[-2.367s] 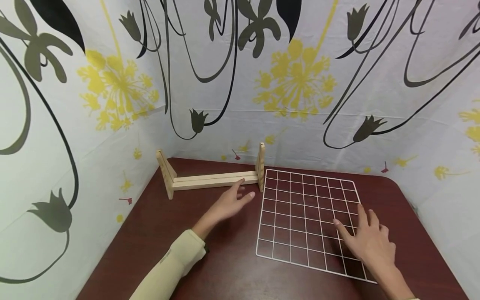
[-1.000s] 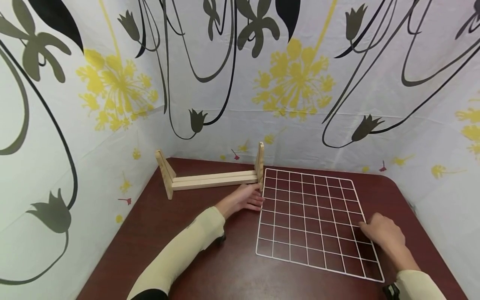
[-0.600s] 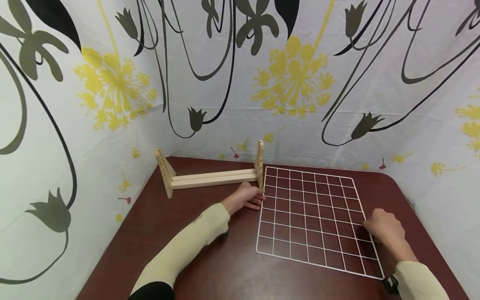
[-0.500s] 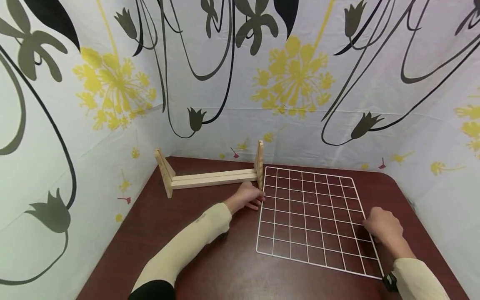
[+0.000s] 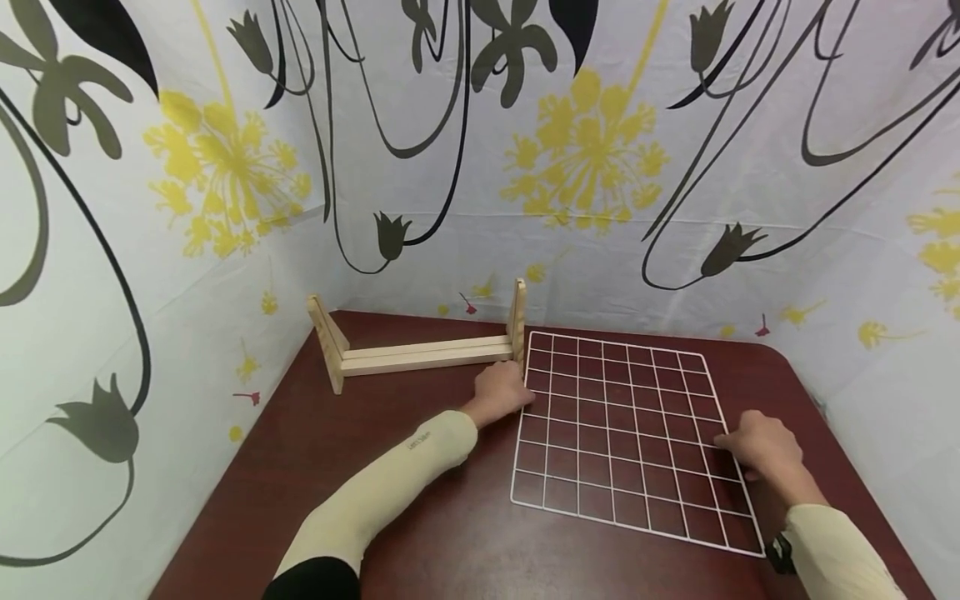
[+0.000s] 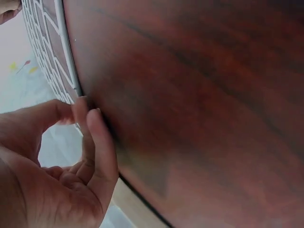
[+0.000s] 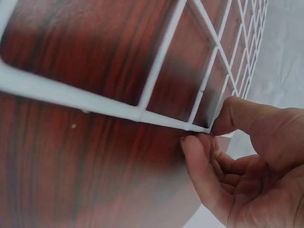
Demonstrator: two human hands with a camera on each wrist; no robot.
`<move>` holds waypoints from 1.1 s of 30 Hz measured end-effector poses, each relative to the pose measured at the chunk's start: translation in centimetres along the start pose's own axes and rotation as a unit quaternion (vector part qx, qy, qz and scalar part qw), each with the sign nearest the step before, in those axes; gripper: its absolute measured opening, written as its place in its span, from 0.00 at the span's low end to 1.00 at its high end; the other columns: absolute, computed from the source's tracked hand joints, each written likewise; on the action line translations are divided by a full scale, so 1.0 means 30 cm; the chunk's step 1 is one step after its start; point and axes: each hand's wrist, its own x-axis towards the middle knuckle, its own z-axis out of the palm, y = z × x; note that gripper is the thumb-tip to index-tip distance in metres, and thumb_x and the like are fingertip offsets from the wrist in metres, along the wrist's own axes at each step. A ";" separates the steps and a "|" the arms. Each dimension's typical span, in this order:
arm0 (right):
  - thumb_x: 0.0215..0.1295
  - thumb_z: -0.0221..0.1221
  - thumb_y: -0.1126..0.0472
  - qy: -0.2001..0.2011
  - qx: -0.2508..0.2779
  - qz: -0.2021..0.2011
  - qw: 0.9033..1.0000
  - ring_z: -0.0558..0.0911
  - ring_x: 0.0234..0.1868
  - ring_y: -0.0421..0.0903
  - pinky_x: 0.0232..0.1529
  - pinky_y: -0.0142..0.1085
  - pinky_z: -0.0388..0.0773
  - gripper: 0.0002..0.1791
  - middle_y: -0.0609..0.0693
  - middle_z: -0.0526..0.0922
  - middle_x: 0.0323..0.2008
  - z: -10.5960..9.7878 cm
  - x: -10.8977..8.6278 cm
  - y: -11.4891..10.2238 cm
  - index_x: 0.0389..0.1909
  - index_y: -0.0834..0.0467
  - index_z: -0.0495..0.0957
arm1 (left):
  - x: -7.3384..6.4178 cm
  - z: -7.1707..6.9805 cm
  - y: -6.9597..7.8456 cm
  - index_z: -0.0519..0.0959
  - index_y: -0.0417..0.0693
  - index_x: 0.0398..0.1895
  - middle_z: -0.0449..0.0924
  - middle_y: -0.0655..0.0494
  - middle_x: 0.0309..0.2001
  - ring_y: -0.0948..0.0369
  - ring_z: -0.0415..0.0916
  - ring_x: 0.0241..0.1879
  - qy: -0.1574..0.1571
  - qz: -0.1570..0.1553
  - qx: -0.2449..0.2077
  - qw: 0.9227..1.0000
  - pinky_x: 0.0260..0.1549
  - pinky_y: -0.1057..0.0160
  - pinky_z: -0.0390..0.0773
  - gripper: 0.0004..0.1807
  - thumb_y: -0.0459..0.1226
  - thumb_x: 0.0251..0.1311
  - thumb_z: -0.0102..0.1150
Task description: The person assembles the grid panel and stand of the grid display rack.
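Note:
A white wire grid panel lies on the dark red tabletop, or very close to it. My left hand pinches the panel's left edge wire; in the left wrist view the thumb and fingers of that hand meet at the wire. On the opposite edge my right hand pinches the right wire. The right wrist view shows this hand with thumb and fingertips at the white edge bar. A pale wooden stand with two uprights and a crossbar stands just beyond my left hand.
The dark red table has a rounded far right corner. A white curtain printed with flowers hangs around its back and sides. The stand's right upright is close to the panel's far left corner.
Both hands were open over the table at first, then reached the panel's two side edges and took hold there. The left hand's fingers have closed further. Panel and stand stay nearly in place.

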 end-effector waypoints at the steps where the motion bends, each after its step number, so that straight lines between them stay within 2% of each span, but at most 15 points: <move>1: 0.58 0.61 0.44 -0.001 0.000 0.001 1.000 0.81 0.15 0.48 0.18 0.42 0.73 0.21 0.62 0.79 0.25 0.002 -0.001 0.001 0.23 0.59 0.71 | 0.002 0.003 0.003 0.74 0.56 0.14 0.79 0.59 0.22 0.59 0.77 0.23 0.003 0.011 0.023 1.000 0.16 0.57 0.72 0.14 0.50 0.46 0.65; 5: 0.57 0.62 0.44 -0.001 0.001 0.006 1.000 0.81 0.15 0.48 0.18 0.42 0.73 0.22 0.63 0.78 0.26 0.012 -0.007 0.007 0.23 0.59 0.71 | 0.006 0.004 0.023 0.74 0.57 0.14 0.82 0.57 0.28 0.57 0.79 0.28 -0.001 0.042 0.084 0.996 0.17 0.56 0.72 0.15 0.52 0.45 0.65; 11: 0.56 0.63 0.44 0.000 0.004 0.011 1.000 0.81 0.14 0.48 0.18 0.42 0.75 0.22 0.61 0.76 0.24 0.021 -0.002 0.021 0.22 0.59 0.70 | 0.024 0.018 0.050 0.74 0.60 0.12 0.83 0.59 0.29 0.59 0.79 0.29 -0.008 0.063 0.146 0.987 0.19 0.56 0.72 0.16 0.54 0.45 0.65; 18: 0.55 0.64 0.41 -0.014 0.017 0.016 1.000 0.82 0.14 0.47 0.19 0.41 0.78 0.25 0.61 0.75 0.24 0.014 0.013 0.038 0.23 0.60 0.72 | 0.032 0.026 0.048 0.75 0.60 0.13 0.84 0.58 0.30 0.59 0.80 0.29 0.004 0.064 0.151 0.986 0.18 0.57 0.72 0.15 0.55 0.43 0.65; 21: 0.55 0.63 0.42 -0.017 0.033 -0.004 0.999 0.81 0.15 0.45 0.20 0.39 0.80 0.24 0.57 0.74 0.22 0.010 0.014 0.047 0.24 0.61 0.74 | 0.021 0.010 0.040 0.75 0.59 0.13 0.83 0.57 0.29 0.58 0.79 0.28 0.002 0.056 0.129 0.990 0.17 0.58 0.72 0.16 0.55 0.43 0.64; 23: 0.57 0.62 0.45 -0.024 0.055 -0.022 0.998 0.81 0.16 0.45 0.20 0.38 0.81 0.22 0.54 0.76 0.21 0.008 0.014 0.056 0.25 0.62 0.75 | 0.016 0.000 0.034 0.73 0.58 0.13 0.82 0.57 0.27 0.57 0.78 0.27 0.001 0.050 0.103 0.993 0.16 0.58 0.72 0.16 0.54 0.44 0.63; 28: 0.63 0.58 0.52 -0.048 0.120 -0.050 0.990 0.83 0.21 0.46 0.23 0.39 0.82 0.18 0.51 0.83 0.21 0.006 0.009 0.080 0.30 0.65 0.71 | 0.007 -0.011 0.024 0.66 0.56 0.09 0.72 0.59 0.16 0.59 0.71 0.20 0.008 0.036 0.004 0.999 0.13 0.60 0.69 0.20 0.51 0.45 0.63; 31: 0.64 0.56 0.56 -0.048 0.142 -0.053 0.987 0.84 0.23 0.45 0.24 0.40 0.83 0.16 0.52 0.83 0.23 0.009 -0.002 0.089 0.33 0.66 0.68 | 0.002 -0.021 0.018 0.63 0.55 0.07 0.64 0.61 0.12 0.62 0.64 0.16 0.023 0.049 -0.063 0.997 0.12 0.63 0.65 0.22 0.50 0.44 0.64; 33: 0.65 0.54 0.58 -0.049 0.157 -0.055 0.985 0.84 0.25 0.45 0.25 0.39 0.83 0.14 0.52 0.83 0.25 0.012 -0.012 0.093 0.36 0.68 0.68 | -0.003 -0.033 0.012 0.66 0.55 0.10 0.64 0.63 0.12 0.64 0.63 0.15 0.030 0.060 -0.107 0.992 0.13 0.66 0.64 0.20 0.49 0.45 0.64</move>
